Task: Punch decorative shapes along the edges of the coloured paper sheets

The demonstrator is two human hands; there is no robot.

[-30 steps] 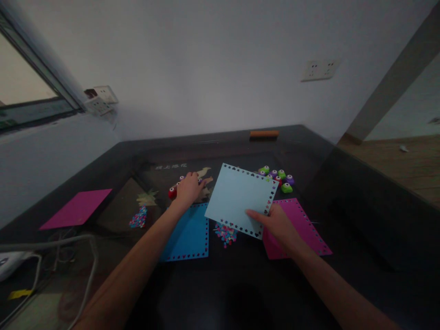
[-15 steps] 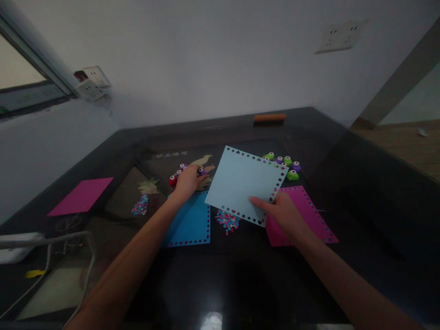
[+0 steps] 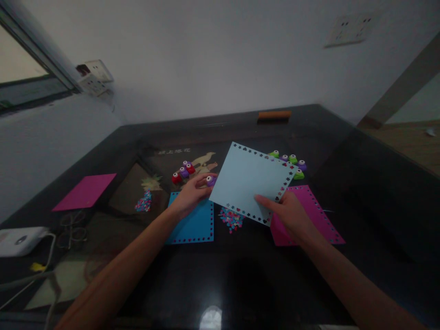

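My left hand [image 3: 193, 192] pinches a purple craft punch [image 3: 211, 181] with a white eye, at the left edge of a light blue sheet [image 3: 250, 178]. The sheet is tilted above the table, with small shapes punched along three of its edges. My right hand [image 3: 290, 211] grips its lower right edge, thumb on top. Beneath my left hand lies a blue sheet [image 3: 197, 222] with punched edges. A magenta sheet [image 3: 309, 213], also punched, is under my right hand. Red and purple punches [image 3: 184, 172] sit behind my left hand; green and purple ones [image 3: 292, 160] stand behind the light blue sheet.
Confetti piles lie at centre [image 3: 232, 220] and left [image 3: 144, 201] on the dark table [image 3: 220, 284]. A plain magenta sheet [image 3: 85, 191], scissors [image 3: 72, 231] and a white device [image 3: 21, 241] with a cable are at left. An orange-brown bar [image 3: 274, 114] rests at the back.
My left hand has moved right from the red and purple punches, bringing a purple one to the light blue sheet's edge. The whole view has shifted slightly.
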